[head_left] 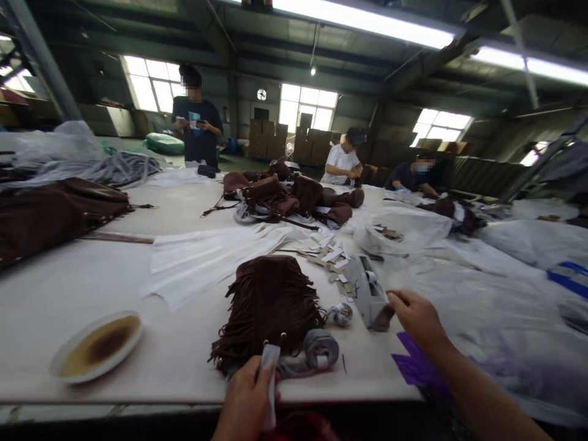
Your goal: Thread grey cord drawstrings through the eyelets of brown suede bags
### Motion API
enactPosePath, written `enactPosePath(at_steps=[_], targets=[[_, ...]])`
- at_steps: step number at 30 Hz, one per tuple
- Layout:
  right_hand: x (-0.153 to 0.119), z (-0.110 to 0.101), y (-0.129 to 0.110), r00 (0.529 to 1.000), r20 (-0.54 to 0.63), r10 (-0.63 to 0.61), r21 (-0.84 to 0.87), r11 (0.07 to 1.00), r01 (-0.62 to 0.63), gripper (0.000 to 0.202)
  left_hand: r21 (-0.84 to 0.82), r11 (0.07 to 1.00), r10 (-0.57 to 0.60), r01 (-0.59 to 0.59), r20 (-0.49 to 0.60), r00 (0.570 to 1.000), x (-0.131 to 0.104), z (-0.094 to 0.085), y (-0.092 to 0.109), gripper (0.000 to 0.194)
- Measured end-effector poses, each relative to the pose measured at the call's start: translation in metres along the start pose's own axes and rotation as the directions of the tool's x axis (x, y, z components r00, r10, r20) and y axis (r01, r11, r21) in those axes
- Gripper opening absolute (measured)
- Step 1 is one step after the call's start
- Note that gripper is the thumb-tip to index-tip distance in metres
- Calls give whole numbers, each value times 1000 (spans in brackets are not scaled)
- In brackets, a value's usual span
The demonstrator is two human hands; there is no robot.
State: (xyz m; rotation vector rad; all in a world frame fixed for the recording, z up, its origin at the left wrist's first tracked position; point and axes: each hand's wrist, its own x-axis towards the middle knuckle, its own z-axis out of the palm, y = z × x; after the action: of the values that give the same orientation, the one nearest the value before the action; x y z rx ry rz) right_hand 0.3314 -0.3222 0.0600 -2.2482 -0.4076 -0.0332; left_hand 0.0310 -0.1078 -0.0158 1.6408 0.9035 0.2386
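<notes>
A dark brown fringed bag lies on the table in front of me, small metal rings at its near edge. My left hand is closed at that edge, thumb and fingers pinching a pale grey strip. Beside the bag is a coiled strap in grey wrapping. My right hand reaches a grey tape dispenser, its fingertips pinched together at the near end. Whatever is between those fingertips is too small to make out. A small wrapped bundle sits between bag and dispenser.
An oval dish with dark residue is at left. White sheets, cardboard pieces and a pile of brown bags lie farther back. Clear plastic bags and purple plastic cover the right. Several people work beyond.
</notes>
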Motion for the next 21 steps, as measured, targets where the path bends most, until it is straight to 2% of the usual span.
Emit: enactPosePath(at_steps=[3,7,9,11,16,19,21], targets=[[32,-4,23,962,80,261,100,958,-268,27,-2,1000,-17,17,5,1000,4,0,-3,55],[43,17,32,910,179,375,188,895,-406,29,-1,1000,-23,23,19,1000,10,-2,-4,59],[42,21,32,905,199,375,239,878,-416,26,0,1000,-29,29,15,999,10,-3,-2,57],[37,15,31,918,195,344,285,876,-389,25,2,1000,-31,31,-2,1000,9,-4,-1,54],[2,-5,34,961,87,261,294,915,-275,28,-1,1000,-26,26,9,1000,8,-3,-5,54],[-23,2,40,935,154,320,305,884,-353,32,8,1000,-21,21,18,1000,11,-3,-10,54],[-30,11,44,922,204,328,312,871,-379,33,36,999,-4,3,28,1000,12,-3,-11,51]])
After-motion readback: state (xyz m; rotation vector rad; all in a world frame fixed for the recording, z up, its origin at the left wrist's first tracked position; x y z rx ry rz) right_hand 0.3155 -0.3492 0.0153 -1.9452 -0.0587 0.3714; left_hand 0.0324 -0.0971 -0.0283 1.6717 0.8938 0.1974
